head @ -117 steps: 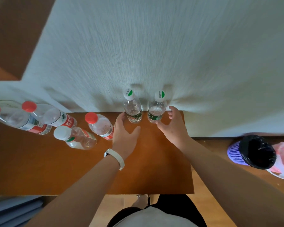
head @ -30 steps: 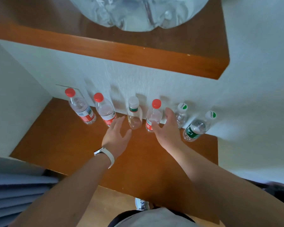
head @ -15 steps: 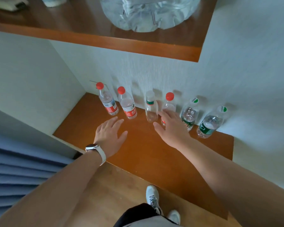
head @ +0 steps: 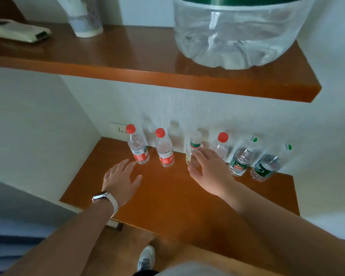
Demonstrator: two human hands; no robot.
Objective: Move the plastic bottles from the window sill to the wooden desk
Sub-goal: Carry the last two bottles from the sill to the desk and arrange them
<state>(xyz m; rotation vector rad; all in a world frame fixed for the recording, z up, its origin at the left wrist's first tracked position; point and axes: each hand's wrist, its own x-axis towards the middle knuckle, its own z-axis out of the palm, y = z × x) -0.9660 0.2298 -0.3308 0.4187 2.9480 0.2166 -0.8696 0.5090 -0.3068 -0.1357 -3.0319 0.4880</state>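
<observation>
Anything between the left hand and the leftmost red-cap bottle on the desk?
Nothing visible. The left hand is open over bare wooden desk, fingertips just short of the leftmost red-cap bottle; its neighbour stands clear to the right.

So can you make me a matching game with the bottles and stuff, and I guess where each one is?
Things:
1. big jug
2. watch
3. leftmost bottle
4. rightmost bottle

Clues:
A. red cap, by the wall socket
B. on the upper shelf
C. green-marked cap, green label
D. on the left wrist

Pairs: 1-B, 2-D, 3-A, 4-C
</observation>
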